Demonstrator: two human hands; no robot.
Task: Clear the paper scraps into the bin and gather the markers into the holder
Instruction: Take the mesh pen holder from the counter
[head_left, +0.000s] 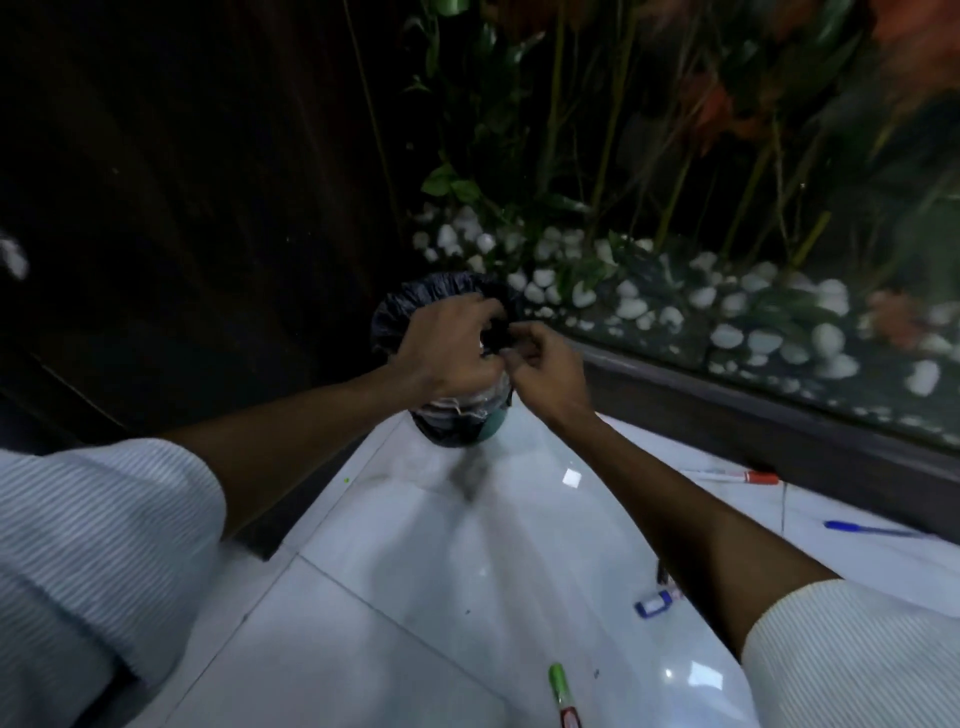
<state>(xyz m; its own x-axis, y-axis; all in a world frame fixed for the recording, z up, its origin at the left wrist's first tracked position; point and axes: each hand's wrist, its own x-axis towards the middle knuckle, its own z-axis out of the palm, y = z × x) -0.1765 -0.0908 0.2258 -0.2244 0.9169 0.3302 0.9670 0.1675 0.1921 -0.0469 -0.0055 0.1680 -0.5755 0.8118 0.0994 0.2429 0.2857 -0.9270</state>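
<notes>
A small bin (470, 434) lined with a black bag (415, 306) stands on the white tiled floor by a dark wall. Both my hands meet right over its mouth. My left hand (447, 356) and my right hand (545, 366) pinch a small dark crumpled piece (496, 338) between their fingertips; I cannot tell whether it is a scrap or the liner's edge. On the floor lie a red-capped marker (737, 475), a blue pen (872, 529), a blue-capped marker (655, 604) partly hidden by my right forearm, and a green-capped marker (563, 693). No holder is in view.
A glass-fronted planter (727, 322) with white pebbles and green stems runs along the right behind a dark wooden ledge (779, 415). A dark wall closes off the left side. White glossy floor tiles (441, 571) spread between my arms.
</notes>
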